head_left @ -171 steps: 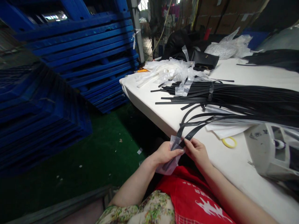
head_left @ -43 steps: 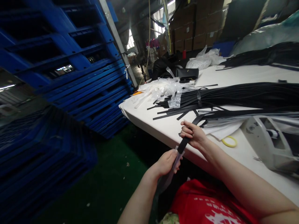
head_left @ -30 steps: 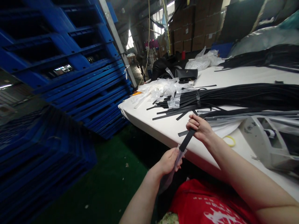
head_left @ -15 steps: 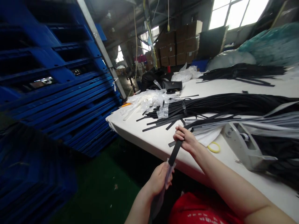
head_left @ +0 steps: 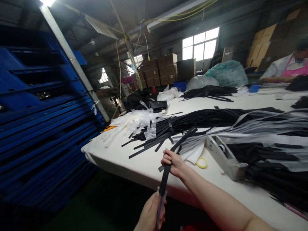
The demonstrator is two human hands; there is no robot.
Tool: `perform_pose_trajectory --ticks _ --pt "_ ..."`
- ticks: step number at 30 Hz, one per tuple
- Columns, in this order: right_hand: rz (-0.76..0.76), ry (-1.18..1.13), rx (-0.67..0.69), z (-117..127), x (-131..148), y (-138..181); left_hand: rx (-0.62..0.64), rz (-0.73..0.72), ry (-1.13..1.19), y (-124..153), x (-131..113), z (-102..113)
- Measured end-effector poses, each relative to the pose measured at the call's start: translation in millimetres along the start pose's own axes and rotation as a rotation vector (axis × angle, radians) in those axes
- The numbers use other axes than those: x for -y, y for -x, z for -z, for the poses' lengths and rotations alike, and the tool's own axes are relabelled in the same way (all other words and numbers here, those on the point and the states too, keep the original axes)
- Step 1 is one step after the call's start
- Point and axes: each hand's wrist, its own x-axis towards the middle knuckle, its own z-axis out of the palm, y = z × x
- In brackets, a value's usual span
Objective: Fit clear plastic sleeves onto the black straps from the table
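While right hand grips it and left hand its cloudy sleeve, the flat black strap slants.

no readable text; pale labels on stacked cardboard boxes and dark marks on plastic dispenser too small.

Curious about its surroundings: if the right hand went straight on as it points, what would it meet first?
Beyond its held strip, the right hand would probably meet loose ends of the bundled strips on the table, though depth is unclear.
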Motion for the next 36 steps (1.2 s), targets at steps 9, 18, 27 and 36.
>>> perform_pose_trajectory --ticks 9,18,27,36 --pt "-0.067 0.162 0.096 5.9 -61.5 23.6 -0.065 -0.052 -0.007 -16.4 4.9 -1.4" --pt "0.032 0.008 -0.017 12.6 -13.8 1.9 0.012 -0.047 -0.053 -1.4 5.4 -2.2" --pt "-0.044 0.209 0.092 8.3 -55.0 30.2 -0.026 -0.077 -0.015 -6.7 3.0 -7.8" --pt "0.134 0.252 0.195 -52.7 17.7 22.7 -0.089 -0.192 -0.065 5.2 -30.1 -8.0"
